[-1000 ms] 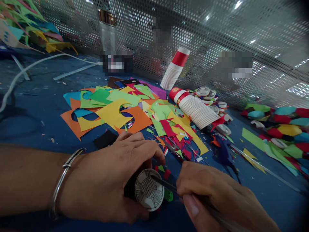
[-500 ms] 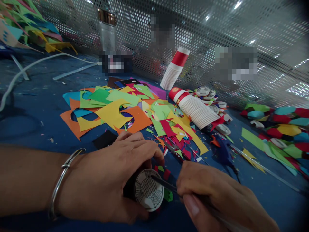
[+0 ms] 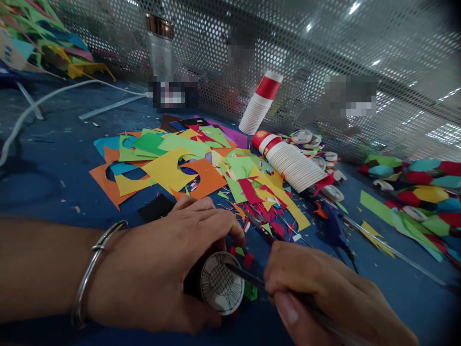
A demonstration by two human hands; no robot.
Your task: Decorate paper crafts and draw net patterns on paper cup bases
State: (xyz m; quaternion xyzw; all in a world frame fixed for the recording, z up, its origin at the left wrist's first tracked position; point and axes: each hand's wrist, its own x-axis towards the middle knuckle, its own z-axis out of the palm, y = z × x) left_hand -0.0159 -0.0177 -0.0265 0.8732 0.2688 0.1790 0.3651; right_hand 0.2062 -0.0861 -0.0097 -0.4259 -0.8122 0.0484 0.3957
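At the bottom centre, my left hand (image 3: 162, 269) is closed around a small paper cup (image 3: 234, 302), its round white base turned up towards me. Black lines cover that base: a crosshatched middle with rays fanning out at the sides. The cup's side is dark and mostly hidden by my fingers. A dark pen (image 3: 248, 277) is pinched in my right hand (image 3: 317, 288), its tip touching the upper part of the drawing. Just beyond the cup lie small red and green scraps and a green piece (image 3: 251, 291).
Cut coloured paper (image 3: 173, 168) spreads across the blue table (image 3: 54, 192). Behind it are stacked paper cups (image 3: 257, 110), more cups lying down (image 3: 295, 166) and a bottle (image 3: 160, 48). A blue glue gun (image 3: 331, 226) and colourful pieces (image 3: 432, 192) lie right. Perforated metal closes the back.
Almost nothing differs. The pen tip stays on the cup's base, and both hands hold nearly the same position.
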